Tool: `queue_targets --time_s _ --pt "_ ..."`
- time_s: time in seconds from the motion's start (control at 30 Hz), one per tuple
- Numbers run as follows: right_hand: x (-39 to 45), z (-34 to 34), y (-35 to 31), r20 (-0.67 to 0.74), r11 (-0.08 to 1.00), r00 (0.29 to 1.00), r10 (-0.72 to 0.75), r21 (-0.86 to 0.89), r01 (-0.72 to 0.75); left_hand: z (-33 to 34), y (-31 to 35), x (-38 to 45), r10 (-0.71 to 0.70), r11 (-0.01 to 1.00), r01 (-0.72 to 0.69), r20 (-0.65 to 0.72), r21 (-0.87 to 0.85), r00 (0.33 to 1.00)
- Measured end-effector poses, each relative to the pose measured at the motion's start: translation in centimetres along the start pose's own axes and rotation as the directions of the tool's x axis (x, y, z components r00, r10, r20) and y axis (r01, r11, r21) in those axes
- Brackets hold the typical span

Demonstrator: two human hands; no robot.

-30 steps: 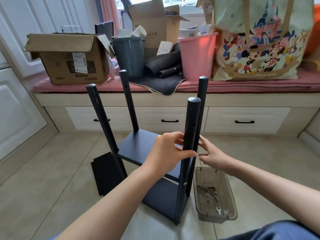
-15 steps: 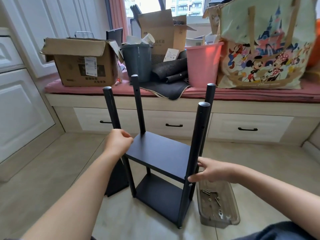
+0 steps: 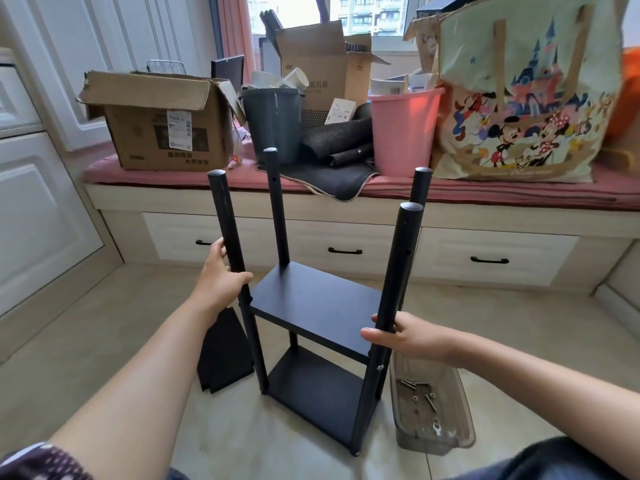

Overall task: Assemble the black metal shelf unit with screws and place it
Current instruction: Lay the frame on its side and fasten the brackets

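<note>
The shelf unit [image 3: 311, 327] is being steadied upright on the floor [image 3: 104, 341], just in front of the drawer bench. Progress, as judged: approx. two-thirds done. Two boards are already being carried by the 4 posts, w/ a screw head showing on the near right post [image 3: 394, 289] below the mid board. The upper post lengths are being left bare, holes still open, so a top board is prob. yet to be fitted. A loose black panel [image 3: 225, 351] is being leaned/laid beside the near left post [image 3: 232, 258]; exact contact can't be told. More screws and a small wrench are being kept in the clear tray [image 3: 433, 407] at the right. Final placing is not yet done.

The unit's long axis is being held vertical, post caps pointing up, feet on the floor.

The left hand [image 3: 218, 282] is being wrapped round the near left post, fingers clamped on it. The right hand [image 3: 412, 337] is being closed on the near right post, fingers curled round it.
</note>
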State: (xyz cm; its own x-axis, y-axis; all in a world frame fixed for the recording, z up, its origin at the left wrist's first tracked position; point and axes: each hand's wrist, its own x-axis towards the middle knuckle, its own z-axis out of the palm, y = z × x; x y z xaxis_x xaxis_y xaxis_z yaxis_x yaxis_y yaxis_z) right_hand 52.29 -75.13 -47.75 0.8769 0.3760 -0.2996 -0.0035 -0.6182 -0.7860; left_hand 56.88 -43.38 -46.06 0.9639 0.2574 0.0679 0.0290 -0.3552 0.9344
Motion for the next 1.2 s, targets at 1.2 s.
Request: queue_targets --time_s 1.2 --pt "1.6 -3.5 2.8 -0.564 0.976 0.81 0.16 -0.029 -0.214 -1.0 1.5 -2.9 0.056 0.982 -0.091 0.204 0.166 0.977"
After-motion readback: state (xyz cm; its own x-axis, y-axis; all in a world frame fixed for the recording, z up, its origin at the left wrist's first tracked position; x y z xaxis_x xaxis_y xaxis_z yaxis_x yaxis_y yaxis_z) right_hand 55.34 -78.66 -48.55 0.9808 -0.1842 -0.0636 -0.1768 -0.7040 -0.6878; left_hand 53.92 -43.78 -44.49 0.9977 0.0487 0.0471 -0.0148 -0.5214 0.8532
